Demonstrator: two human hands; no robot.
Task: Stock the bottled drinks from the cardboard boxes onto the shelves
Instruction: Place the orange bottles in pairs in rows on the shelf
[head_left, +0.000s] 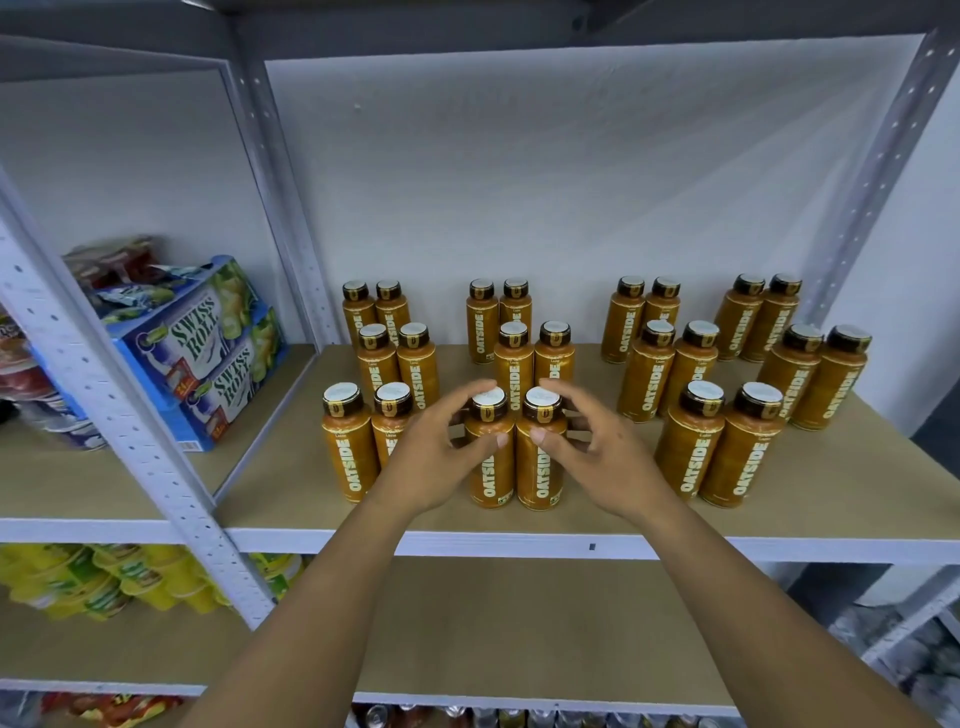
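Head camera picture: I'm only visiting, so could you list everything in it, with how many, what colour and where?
Oatside bottles: 22, orange-brown with dark caps, upright in paired rows on the middle shelf.
Swiss Roll boxes: 2, blue, stacked in the left bay.
Snack packets: count unclear, mixed colours, on top of the boxes.
Yellow packs: count unclear, yellow and green, lower left shelf.
Cans: blurred, at the bottom edge.
Shelf: tan boards, white metal frame.
Left hand: 1, holding a front-row bottle.
Right hand: 1, holding the bottle beside it.
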